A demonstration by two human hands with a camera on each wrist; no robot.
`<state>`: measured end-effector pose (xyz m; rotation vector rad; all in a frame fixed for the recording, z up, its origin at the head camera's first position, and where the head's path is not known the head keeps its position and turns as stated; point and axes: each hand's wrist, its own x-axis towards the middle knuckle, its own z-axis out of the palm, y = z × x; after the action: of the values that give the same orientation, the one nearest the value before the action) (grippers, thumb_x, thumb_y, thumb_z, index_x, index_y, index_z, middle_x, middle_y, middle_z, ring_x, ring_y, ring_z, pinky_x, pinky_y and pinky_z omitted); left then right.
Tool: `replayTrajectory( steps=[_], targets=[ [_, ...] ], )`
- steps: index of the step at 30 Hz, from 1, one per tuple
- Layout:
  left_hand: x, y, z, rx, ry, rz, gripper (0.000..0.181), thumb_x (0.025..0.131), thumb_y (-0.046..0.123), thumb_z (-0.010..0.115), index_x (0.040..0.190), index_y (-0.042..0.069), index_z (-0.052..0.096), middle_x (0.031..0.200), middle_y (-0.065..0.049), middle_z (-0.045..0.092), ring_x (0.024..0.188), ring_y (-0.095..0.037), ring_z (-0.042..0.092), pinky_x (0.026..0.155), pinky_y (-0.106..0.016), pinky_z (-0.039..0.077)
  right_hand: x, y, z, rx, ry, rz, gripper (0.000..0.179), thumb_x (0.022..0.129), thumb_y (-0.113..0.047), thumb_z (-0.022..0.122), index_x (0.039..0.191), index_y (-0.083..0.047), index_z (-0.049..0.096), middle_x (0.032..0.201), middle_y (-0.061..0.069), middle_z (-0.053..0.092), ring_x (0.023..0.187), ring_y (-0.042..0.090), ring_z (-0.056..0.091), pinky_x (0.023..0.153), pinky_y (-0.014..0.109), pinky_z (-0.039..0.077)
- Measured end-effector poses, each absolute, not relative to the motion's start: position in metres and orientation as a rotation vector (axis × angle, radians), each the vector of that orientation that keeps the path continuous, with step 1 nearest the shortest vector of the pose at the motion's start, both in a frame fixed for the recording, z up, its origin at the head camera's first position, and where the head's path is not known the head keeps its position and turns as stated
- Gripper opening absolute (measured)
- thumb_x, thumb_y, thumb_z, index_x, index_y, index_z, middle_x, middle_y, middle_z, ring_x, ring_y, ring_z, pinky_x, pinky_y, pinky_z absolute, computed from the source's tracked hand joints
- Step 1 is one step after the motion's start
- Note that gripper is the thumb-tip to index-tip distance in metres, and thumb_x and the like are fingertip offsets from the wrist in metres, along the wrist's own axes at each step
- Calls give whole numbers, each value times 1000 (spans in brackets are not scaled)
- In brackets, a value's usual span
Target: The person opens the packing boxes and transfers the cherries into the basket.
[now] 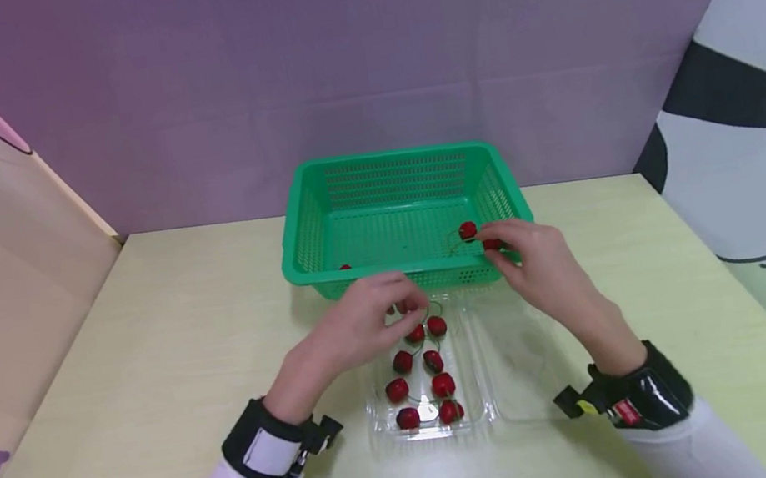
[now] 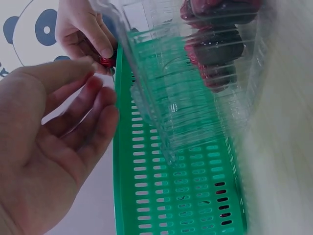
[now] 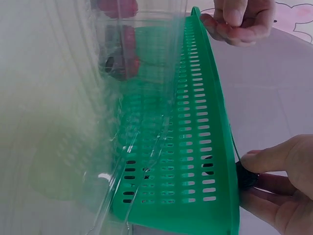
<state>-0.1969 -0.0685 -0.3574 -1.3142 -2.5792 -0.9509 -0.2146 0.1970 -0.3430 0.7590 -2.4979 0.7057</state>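
Note:
My right hand [image 1: 539, 259] pinches a cherry [image 3: 247, 177] between thumb and fingertips at the near right rim of the green basket [image 1: 392, 154]. Close to those fingertips, another cherry [image 1: 468, 231] with its stem is seen inside the basket. In the head view my left hand [image 1: 366, 322] hovers over the far end of a clear plastic box [image 1: 431, 432], fingers loosely bent. The left wrist view shows nothing held between its fingers. Inside the box, red cherries [image 1: 443, 385] stand in two rows; the left hand partly covers the far ones.
The box's clear lid [image 1: 525, 359] lies folded out to the right, flat on the pale table [image 1: 181, 349]. One more cherry [image 1: 345, 267] peeks over the basket's near rim on the left. A purple cloth wall [image 1: 214, 90] rises behind the basket.

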Motion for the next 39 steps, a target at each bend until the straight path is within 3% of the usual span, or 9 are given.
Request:
replayTrajectory(
  steps=[5, 11, 18, 28, 39],
  targets=[
    [-196, -67, -360, -1370, -2736, -900, 12, 94, 17, 68, 105, 13, 72, 98, 10, 60, 88, -10, 59, 75, -20, 49, -217, 198, -345, 722, -2517, 690, 22, 85, 7, 71, 108, 5, 70, 113, 16, 65, 101, 34, 65, 79, 39, 53],
    [-196, -67, -362, -1376, -2758, -934, 16, 94, 16, 69, 108, 10, 72, 102, 2, 61, 93, -18, 61, 77, -24, 50, -219, 199, -346, 712, -2522, 678, 22, 85, 7, 72, 106, 5, 71, 113, 17, 65, 101, 35, 65, 79, 41, 52],
    [-196, -67, -364, -1388, -2809, -847, 19, 95, 18, 68, 111, 10, 70, 105, 1, 61, 95, -16, 59, 77, -15, 45, -221, 200, -348, 700, -2533, 687, 22, 84, 8, 72, 106, 5, 71, 112, 16, 66, 96, 34, 66, 74, 38, 53],
    [-193, -65, -367, -1383, -2896, -717, 20, 95, 17, 67, 114, 12, 68, 110, 1, 58, 95, -17, 59, 78, -17, 45, -221, 200, -348, 693, -2543, 696, 20, 85, 8, 70, 104, 5, 72, 113, 17, 65, 98, 35, 66, 74, 38, 53],
    [-192, -64, -369, -1432, -2898, -656, 15, 92, 15, 70, 107, 12, 68, 103, 0, 58, 93, -17, 59, 77, -17, 45, -222, 201, -351, 697, -2545, 712, 19, 86, 8, 66, 103, 3, 72, 114, 18, 64, 101, 36, 64, 77, 40, 52]
  ],
)
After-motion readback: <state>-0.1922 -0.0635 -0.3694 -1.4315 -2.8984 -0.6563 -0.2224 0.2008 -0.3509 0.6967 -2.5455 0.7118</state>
